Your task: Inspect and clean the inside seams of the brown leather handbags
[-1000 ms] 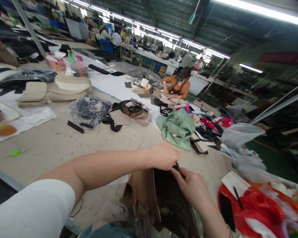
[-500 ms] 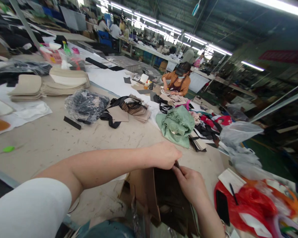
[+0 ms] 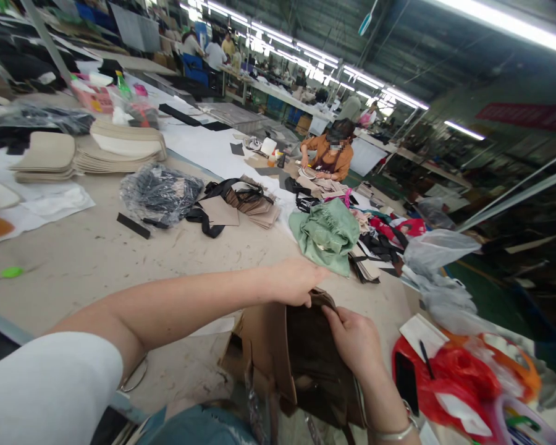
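A brown bag (image 3: 262, 346) with a dark lining stands in front of me at the table's near edge, its mouth open toward me. My right hand (image 3: 356, 341) grips the right side of its rim, thumb inside and fingers wrapped behind. Over the far left part of the rim lies my left hand (image 3: 293, 282). Its index finger stretches to the right, apart from a digit that points down at the rim; the other fingers are hidden. Straps partly wrapped in plastic (image 3: 254, 402) hang at the bag's near side.
Beyond the bag lie a green cloth (image 3: 327, 235), brown pieces with black straps (image 3: 252, 204) and a plastic-wrapped bundle (image 3: 160, 194). Red plastic bags (image 3: 463, 377) and a phone (image 3: 406, 383) are at right. A co-worker (image 3: 330, 154) sits across the table.
My left hand has loosened from its pinch at the rim beside my right thumb and shifted slightly left, index finger now extended. My right hand still holds the rim. The view has shifted slightly.
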Available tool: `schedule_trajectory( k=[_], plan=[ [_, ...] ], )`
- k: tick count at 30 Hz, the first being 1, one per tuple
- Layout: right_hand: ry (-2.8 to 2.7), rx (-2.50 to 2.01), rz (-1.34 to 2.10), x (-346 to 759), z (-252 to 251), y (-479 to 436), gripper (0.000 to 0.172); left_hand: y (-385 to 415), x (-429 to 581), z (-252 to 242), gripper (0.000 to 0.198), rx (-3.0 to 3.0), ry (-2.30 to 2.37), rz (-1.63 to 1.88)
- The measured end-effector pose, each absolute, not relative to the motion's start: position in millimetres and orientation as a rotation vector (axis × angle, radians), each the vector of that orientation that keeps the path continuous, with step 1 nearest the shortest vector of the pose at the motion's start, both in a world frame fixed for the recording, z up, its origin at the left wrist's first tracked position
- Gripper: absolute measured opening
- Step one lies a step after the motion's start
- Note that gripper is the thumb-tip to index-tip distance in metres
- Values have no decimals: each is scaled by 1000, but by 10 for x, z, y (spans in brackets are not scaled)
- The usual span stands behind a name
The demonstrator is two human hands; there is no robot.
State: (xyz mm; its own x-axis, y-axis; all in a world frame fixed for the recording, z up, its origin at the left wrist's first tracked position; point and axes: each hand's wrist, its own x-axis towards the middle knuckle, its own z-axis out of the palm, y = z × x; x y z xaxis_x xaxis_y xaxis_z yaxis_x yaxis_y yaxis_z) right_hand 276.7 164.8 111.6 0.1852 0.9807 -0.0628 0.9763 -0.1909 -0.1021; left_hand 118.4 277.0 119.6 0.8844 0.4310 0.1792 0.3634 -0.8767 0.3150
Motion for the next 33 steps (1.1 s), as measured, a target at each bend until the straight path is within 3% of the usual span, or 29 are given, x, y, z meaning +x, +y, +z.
schedule_trajectory(
  k=[3,5,13,21,26,33],
  plan=[
    [-2022,-2402,133,2708,1145,1631,43,2824,1121,1190,18,2866,665,228],
    [-2038,-2411,103,2664,1156,1623,43,2868,1085,1234,8,2895,583,178],
    [-2044,-2418,136,2597,1179,1561,50,2963,976,1332,19,2913,386,138],
    [-2043,-2172,238,2612,1220,1690,32,2923,995,1286,15,2899,336,177],
    [-2077,-2290,138,2597,1187,1771,40,2912,932,1293,27,2796,367,323],
    [-2102,-2265,16,2565,1156,1758,40,2888,893,1255,14,2816,326,497]
  ],
)
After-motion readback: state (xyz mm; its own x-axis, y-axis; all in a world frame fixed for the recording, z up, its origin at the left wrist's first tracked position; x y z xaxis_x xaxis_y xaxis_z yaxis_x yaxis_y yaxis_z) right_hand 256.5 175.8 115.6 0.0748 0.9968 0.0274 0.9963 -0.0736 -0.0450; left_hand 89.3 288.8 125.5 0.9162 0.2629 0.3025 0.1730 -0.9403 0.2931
